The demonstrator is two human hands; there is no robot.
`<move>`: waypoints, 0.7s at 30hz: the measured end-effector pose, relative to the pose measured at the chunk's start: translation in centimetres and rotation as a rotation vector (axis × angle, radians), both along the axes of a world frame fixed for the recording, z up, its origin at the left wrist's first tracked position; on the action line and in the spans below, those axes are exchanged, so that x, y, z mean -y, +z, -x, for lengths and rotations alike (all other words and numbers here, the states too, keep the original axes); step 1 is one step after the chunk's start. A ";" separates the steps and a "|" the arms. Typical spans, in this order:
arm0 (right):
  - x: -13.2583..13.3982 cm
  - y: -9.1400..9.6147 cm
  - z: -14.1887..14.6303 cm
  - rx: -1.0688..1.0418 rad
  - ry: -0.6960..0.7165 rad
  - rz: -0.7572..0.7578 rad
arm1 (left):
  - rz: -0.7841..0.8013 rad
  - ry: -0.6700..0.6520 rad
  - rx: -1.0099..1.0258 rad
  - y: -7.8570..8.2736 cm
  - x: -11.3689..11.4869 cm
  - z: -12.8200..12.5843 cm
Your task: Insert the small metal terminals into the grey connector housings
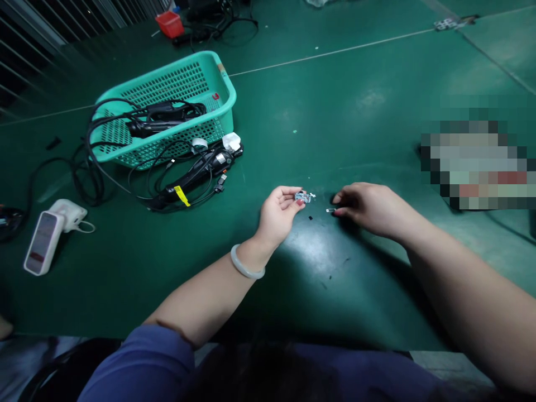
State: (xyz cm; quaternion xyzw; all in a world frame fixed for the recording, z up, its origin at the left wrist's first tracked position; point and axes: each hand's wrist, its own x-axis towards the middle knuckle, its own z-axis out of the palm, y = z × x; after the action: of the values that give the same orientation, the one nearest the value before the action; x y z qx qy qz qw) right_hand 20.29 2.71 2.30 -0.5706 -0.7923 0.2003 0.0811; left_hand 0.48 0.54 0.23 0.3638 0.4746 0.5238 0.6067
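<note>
My left hand (280, 215) is closed, its thumb and fingers pinching a small clump of silvery pieces (302, 196) just above the green table. Thin bits stick out of the clump towards the right; I cannot make out their exact kind. A short way to the right, my right hand (368, 206) has its thumb and index finger curled around a tiny pale metal piece (330, 210), which shows at the thumb tip. Its other fingers are mostly hidden. Below and between the hands, a small black square (310, 218) lies on the table.
At the left stands a turquoise plastic basket (228, 117) holding black cabled devices. Another black device with a yellow tag (181, 195) and tangled cables lies before it. Further left are a phone (42, 243) and a white charger-like block (69, 215). A blurred-out object (477, 167) sits right.
</note>
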 end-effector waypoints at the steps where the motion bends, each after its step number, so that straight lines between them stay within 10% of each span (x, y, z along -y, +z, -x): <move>1: 0.0 0.0 0.0 -0.002 0.018 -0.005 | 0.003 0.014 0.006 0.1 0.0 0.0; 15: -0.8 -0.6 0.2 -0.202 -0.226 -0.329 | -0.002 0.080 0.051 0.4 0.0 0.0; 21: -2.4 0.5 -3.8 -0.134 -0.546 -0.390 | 0.000 0.066 0.048 0.5 0.1 0.1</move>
State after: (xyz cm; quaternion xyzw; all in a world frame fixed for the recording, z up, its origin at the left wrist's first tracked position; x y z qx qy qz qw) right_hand 24.10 5.06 2.84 -0.7209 -0.6267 0.0529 0.2911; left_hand 0.41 0.42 0.70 0.3353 0.4716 0.5521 0.6003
